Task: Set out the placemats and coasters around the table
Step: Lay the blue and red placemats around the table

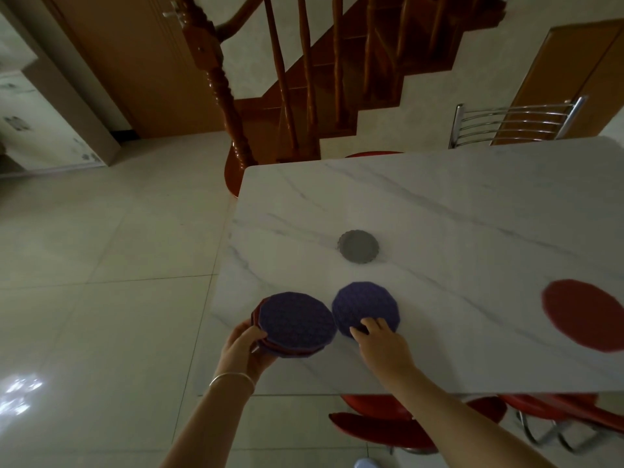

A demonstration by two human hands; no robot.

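My left hand [243, 349] grips a stack of round placemats [297, 324], purple on top with red and purple ones beneath, held over the near left corner of the white marble table [439, 211]. A single purple placemat [366, 304] lies flat on the table just right of the stack. My right hand [381, 341] rests on its near edge, fingertips pressing on it. A small grey coaster [358, 246] lies further in on the table. A red placemat [584, 314] lies at the right, cut off by the frame edge.
Red chairs [381, 428] stand tucked under the table's near side. A chrome-backed chair [513, 123] stands at the far side. A wooden staircase with a banister post [223, 96] rises beyond the table's far left corner. Tiled floor [101, 265] spreads to the left.
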